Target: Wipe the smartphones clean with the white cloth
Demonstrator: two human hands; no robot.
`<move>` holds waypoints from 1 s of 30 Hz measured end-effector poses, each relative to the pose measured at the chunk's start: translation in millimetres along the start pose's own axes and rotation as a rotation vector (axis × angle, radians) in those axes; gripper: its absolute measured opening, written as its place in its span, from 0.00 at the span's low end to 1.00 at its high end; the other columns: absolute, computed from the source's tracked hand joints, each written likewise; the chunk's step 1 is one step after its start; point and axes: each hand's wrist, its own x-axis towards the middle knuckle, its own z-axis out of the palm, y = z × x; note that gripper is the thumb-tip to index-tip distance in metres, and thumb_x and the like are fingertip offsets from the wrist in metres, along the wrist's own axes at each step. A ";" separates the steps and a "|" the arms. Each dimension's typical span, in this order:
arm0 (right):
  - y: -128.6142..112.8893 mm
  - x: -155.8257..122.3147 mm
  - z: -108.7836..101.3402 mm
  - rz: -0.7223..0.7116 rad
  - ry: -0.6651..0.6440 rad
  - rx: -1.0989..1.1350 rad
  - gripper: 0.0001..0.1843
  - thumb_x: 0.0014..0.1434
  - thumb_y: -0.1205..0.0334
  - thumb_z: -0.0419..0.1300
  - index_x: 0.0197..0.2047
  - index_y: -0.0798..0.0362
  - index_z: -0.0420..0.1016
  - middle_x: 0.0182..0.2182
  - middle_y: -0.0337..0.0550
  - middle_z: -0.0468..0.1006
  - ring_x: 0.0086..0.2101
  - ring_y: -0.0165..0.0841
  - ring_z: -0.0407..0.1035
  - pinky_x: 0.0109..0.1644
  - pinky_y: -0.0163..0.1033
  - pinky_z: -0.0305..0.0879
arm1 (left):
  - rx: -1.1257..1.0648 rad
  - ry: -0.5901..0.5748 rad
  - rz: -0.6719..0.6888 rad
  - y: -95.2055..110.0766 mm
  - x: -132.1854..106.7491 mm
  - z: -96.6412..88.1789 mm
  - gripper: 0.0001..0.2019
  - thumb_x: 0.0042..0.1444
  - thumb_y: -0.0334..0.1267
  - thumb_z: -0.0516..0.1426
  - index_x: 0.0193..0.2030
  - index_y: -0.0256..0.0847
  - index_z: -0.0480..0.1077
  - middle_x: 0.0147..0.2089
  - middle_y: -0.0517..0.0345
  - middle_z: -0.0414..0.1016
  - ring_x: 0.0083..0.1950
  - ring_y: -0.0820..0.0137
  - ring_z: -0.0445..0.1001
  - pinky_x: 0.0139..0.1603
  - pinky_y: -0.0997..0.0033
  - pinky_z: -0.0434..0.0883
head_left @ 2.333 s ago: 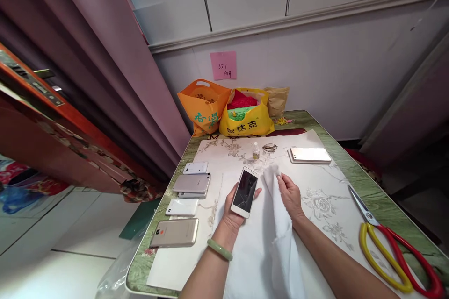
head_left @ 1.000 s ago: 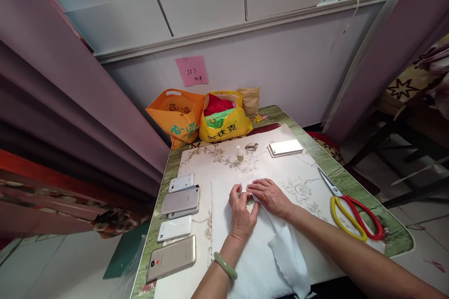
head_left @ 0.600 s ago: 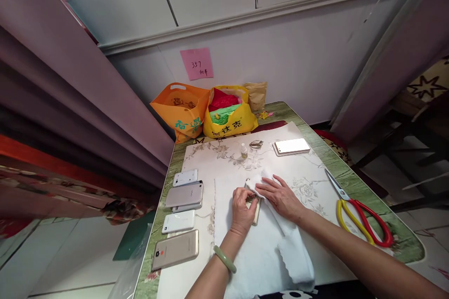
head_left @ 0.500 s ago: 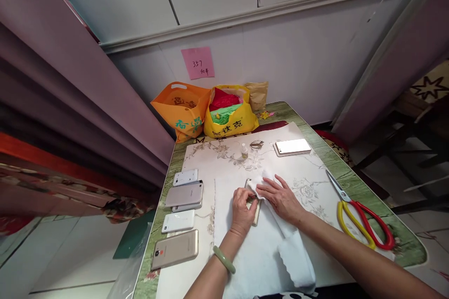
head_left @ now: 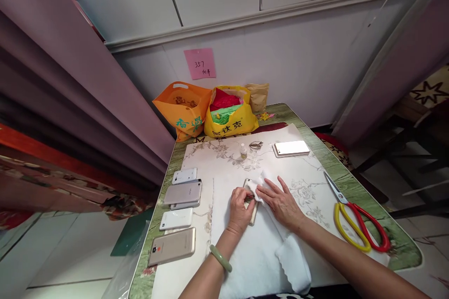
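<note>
One yellow bag (head_left: 229, 130) holds red and green items (head_left: 224, 116); left fingers (head_left: 241, 194) grip a phone (head_left: 252, 217), right fingers (head_left: 268, 194) spread over white cloth (head_left: 250, 261).

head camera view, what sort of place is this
Probably a room in a home: a mauve curtain, a wood-patterned table and a pale tiled floor suggest it.

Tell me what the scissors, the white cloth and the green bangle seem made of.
Scissors: gray, shiny blades, so probably steel; evenly colored red and yellow handles suggest plastic. White cloth: soft, matte fabric, perhaps fleece, from its thick folds and wavy edge. Green bangle: smooth, glossy and pale, like jade, though glass or plastic could look alike.
</note>
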 end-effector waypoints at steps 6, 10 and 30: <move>-6.2 35.3 7.4 0.046 -0.043 0.008 0.22 0.67 0.61 0.54 0.63 0.43 0.67 0.61 0.39 0.71 0.65 0.44 0.53 0.70 0.62 0.30 | 0.008 0.004 0.001 0.1 1.0 0.8 0.02 0.56 0.34 0.58 0.33 0.42 0.68 0.35 0.57 0.68 0.40 0.67 0.68 0.43 0.67 0.68; -8.2 39.3 5.7 0.081 -0.009 0.002 0.19 0.68 0.64 0.52 0.60 0.45 0.70 0.59 0.39 0.72 0.65 0.45 0.53 0.70 0.62 0.29 | 0.034 -0.017 -0.016 4.1 5.7 -2.5 0.09 0.63 0.37 0.52 0.30 0.42 0.67 0.33 0.58 0.69 0.38 0.68 0.69 0.43 0.68 0.67; -10.4 51.3 -6.7 0.324 0.176 0.212 0.14 0.67 0.64 0.52 0.47 0.45 0.78 0.40 0.41 0.80 0.43 0.35 0.70 0.65 0.50 0.47 | 0.086 -0.045 -0.246 -5.4 17.0 -20.1 0.07 0.58 0.38 0.53 0.29 0.43 0.68 0.26 0.58 0.72 0.29 0.68 0.72 0.32 0.70 0.66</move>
